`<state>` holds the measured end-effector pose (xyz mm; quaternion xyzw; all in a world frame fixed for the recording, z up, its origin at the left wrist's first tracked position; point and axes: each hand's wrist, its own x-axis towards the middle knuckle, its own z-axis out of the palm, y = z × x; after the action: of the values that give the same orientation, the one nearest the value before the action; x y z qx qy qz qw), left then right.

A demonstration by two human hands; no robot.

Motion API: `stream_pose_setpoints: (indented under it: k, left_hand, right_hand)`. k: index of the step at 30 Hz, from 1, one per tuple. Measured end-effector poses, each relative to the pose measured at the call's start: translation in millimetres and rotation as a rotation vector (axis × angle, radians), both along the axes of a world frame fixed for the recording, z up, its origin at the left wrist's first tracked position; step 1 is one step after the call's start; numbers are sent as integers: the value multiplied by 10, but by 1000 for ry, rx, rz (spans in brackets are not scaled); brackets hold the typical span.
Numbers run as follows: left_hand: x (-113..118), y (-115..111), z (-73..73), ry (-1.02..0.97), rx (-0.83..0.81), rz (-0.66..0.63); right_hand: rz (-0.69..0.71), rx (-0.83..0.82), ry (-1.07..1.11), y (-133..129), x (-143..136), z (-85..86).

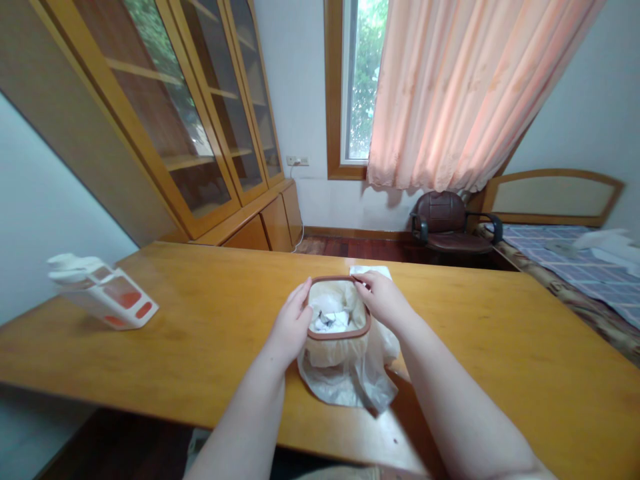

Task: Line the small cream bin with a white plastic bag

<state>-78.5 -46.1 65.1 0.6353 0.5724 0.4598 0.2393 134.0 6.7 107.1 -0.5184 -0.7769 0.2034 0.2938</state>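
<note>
Glass-door bookcase back L, wood desk before you. Bag-lined bin is mid-desk, btwn far & near edges; white lidded container nr L edge. Your L hand pinches L side of brown rim, R hand its far R corner; white scraps inside. Step looks like steadying or seating rim; next move prob. calls for even pressure.

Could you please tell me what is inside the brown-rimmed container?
Inside the container lie whitish scraps with dark marks, surrounded by a pale plastic liner. The bottom and anything beneath the scraps are covered from view.
</note>
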Motion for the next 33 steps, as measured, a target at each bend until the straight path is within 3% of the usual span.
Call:
stream_pose_setpoints:
  k: [6, 15, 20, 23, 26, 33]
  left_hand:
    - [-34, -4, 50, 44, -50, -16]
    - [-52, -27, 36, 150, -78, -57]
    - [-33, -54, 176, 406, -37, -47]
    - [18, -61, 301, 508, -6, -91]
    - [115, -56, 382, 569, -59, -164]
    - [279, -71, 408, 743, -154, -189]
  right_hand:
    - [15, -89, -45, -11, -26, -2]
    - [-25, -22, -161, -15, -59, -38]
    - [-34, 69, -233, -50, -68, -4]
    - [16, 129, -139, -120, -108, 24]
    - [61, 74, -77, -203, -178, 26]
    - [105, -42, -269, -269, -277, 28]
